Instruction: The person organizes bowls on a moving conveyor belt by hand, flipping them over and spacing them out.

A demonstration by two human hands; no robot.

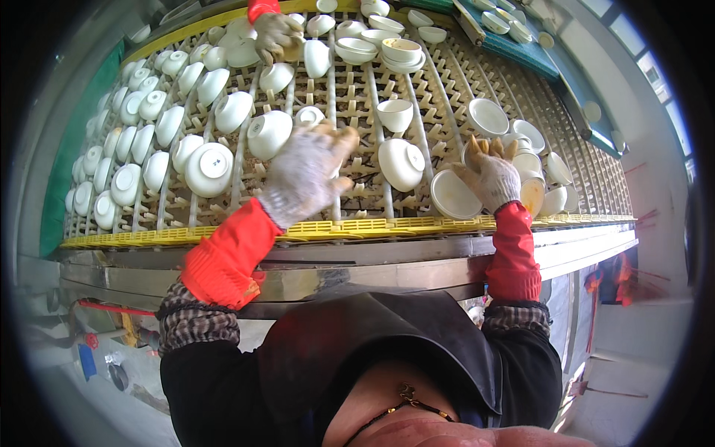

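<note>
White ceramic bowls lie on a pegged conveyor belt (357,193). My left hand (307,167), in a grey work glove over a red sleeve, hovers over the belt with its fingers spread; it is slightly blurred, and what lies beneath it is hidden. A tilted bowl (269,134) is just behind it. Between my hands a bowl (401,165) rests on its side, and an upright bowl (395,115) stands beyond. My right hand (490,173), gloved alike, is over the bowls at right, fingers at a bowl partly hidden behind them. A bowl (456,194) lies beside its thumb.
Many tilted bowls (124,184) cover the belt's left part. Several bowls (532,198), some stained, crowd beyond my right hand. A co-worker's gloved hand (277,36) is among bowls at the far side. A yellow edge (391,226) borders the belt; a green belt (519,56) carries bowls at upper right.
</note>
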